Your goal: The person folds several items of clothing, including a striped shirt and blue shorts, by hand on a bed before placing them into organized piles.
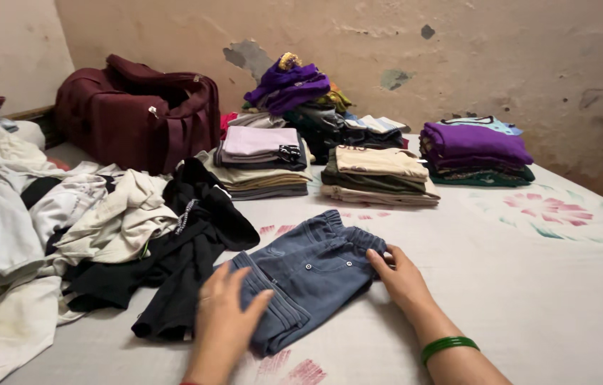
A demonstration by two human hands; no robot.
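Two hands rest on a pair of small blue-grey denim shorts (308, 274) lying folded on the white bedsheet (529, 299) at six o'clock in our view. The left hand (224, 317) lies flat on the near folded end, fingers spread and gripping nothing; the pressure appears to hold the fold down. The right hand (401, 278), above a green bangle (449, 346), sets extended fingers against the three o'clock edge by the waistband, pinching nothing, seemingly squaring that side.

At nine o'clock we note an unsorted heap of pale and black garments (102, 228). At twelve o'clock, folded stacks (380, 175) stand in rows, which keeps finished items apart from the heap. At eleven o'clock sits a maroon duffel bag (137, 114); its top may be unzipped, but we cannot see its contents.
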